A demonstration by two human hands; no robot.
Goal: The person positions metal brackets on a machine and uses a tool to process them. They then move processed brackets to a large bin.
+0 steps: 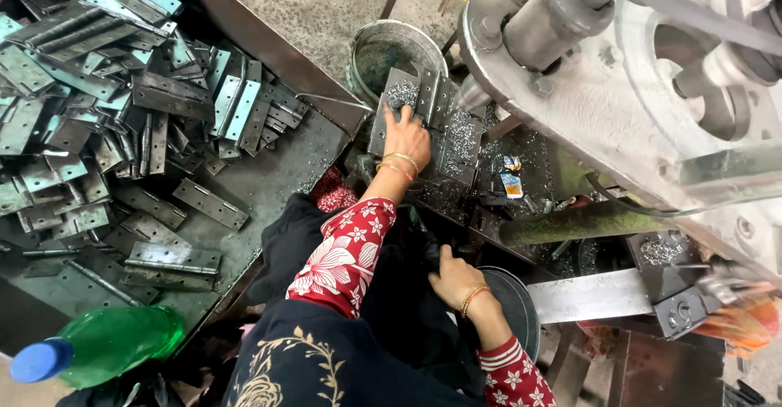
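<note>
Head view: left hand (407,136) stretched forward, fingers laid flat on hinge (423,97) dusted with metal shavings, not clamped round it. Hinge lies on machine bed beside bucket (397,48). Right hand (453,281) rested low near lap, fingers curled, nothing seen gripped. Tray (269,175) at left heaped with hinges (106,89). Green bottle (106,343) with blue cap laid at tray's near corner.

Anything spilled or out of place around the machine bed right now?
Yes. Shiny metal shavings lie scattered over the hinge plates that the left hand presses on, and more litter the dark bed beside them. A small crumpled wrapper sits among the swarf. The right hand rests low, holding nothing visible.
</note>
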